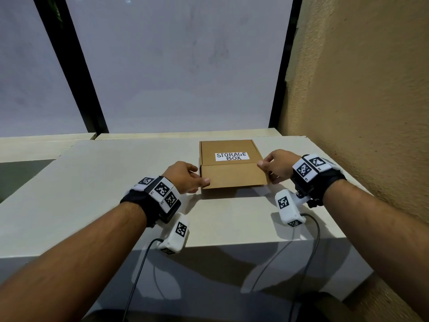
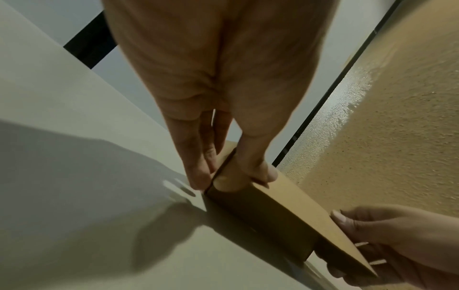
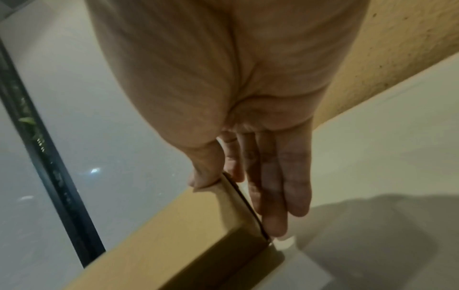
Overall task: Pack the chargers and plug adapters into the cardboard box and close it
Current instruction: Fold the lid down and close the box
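The box (image 1: 232, 167) sits lid-down on the bench (image 1: 92, 182), the left hand (image 1: 185, 177) and right hand (image 1: 278, 166) each pinching a front lid corner; light, stiff cardboard, probably best pressed at those corners.

Pale table (image 1: 92, 173), frosted window (image 1: 176, 66) with black frames, textured tan wall (image 1: 359, 89)
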Tool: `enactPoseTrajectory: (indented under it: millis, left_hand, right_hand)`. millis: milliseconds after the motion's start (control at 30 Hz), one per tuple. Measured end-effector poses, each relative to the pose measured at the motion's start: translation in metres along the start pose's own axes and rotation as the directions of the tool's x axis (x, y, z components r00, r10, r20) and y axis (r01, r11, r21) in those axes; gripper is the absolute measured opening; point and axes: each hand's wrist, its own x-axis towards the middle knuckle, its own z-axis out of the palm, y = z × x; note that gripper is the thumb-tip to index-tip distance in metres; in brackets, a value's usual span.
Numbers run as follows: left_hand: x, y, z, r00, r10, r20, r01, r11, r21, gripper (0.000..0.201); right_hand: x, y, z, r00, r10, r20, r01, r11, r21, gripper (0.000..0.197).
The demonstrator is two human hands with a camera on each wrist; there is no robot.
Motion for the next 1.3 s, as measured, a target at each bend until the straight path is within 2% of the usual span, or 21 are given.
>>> enactPoseTrajectory:
  millis: [100,167,233,333,433,567,700,867,1033,1300]
  left_hand:
    - [0.001,0.008,-0.004,0.996,0.086,-0.016,-0.080,0.970,0.229,0.091]
    - [0.002,0.015,-0.007,0.979,0.202,-0.009,-0.177,0.878,0.445,0.102]
    - [0.004,0.022,-0.009,0.956,0.291,0.038,-0.262,0.785,0.562,0.105]
    - [0.009,0.027,-0.010,0.952,0.293,0.087,-0.273,0.686,0.675,0.091]
    - [0.008,0.029,-0.008,0.953,0.302,0.038,-0.227,0.625,0.746,0.081]
    - [0.008,0.035,-0.008,0.928,0.368,0.054,-0.246,0.499,0.831,0.073]
    - [0.008,0.047,-0.008,0.928,0.359,0.102,-0.247,0.384,0.890,0.063]
    - [0.012,0.055,-0.004,0.927,0.357,0.113,-0.248,0.361,0.899,0.054]
    - [0.019,0.052,-0.010,0.914,0.391,0.103,-0.277,0.419,0.865,0.055]
    - [0.028,0.057,-0.011,0.920,0.379,0.096,-0.274,0.451,0.849,0.047]
  right_hand:
    - [0.006,0.002,-0.005,0.999,-0.039,-0.019,0.035,0.984,-0.172,0.047]
    - [0.010,0.001,-0.010,0.995,-0.100,0.003,0.096,0.946,-0.311,0.071]
    - [0.010,-0.003,-0.015,0.985,-0.168,0.042,0.171,0.896,-0.411,0.086]
    - [0.010,-0.006,-0.015,0.964,-0.255,0.077,0.256,0.811,-0.527,0.084]
    - [0.011,-0.009,-0.012,0.957,-0.273,0.103,0.279,0.756,-0.591,0.078]
    - [0.012,-0.012,-0.012,0.957,-0.283,0.065,0.266,0.766,-0.586,0.080]
    - [0.012,-0.015,-0.010,0.959,-0.282,0.022,0.248,0.803,-0.542,0.083]
    - [0.013,-0.013,-0.012,0.955,-0.297,0.024,0.259,0.787,-0.560,0.083]
    - [0.013,-0.015,-0.015,0.944,-0.329,0.013,0.274,0.764,-0.584,0.078]
    - [0.019,-0.026,-0.013,0.941,-0.338,0.035,0.287,0.737,-0.612,0.065]
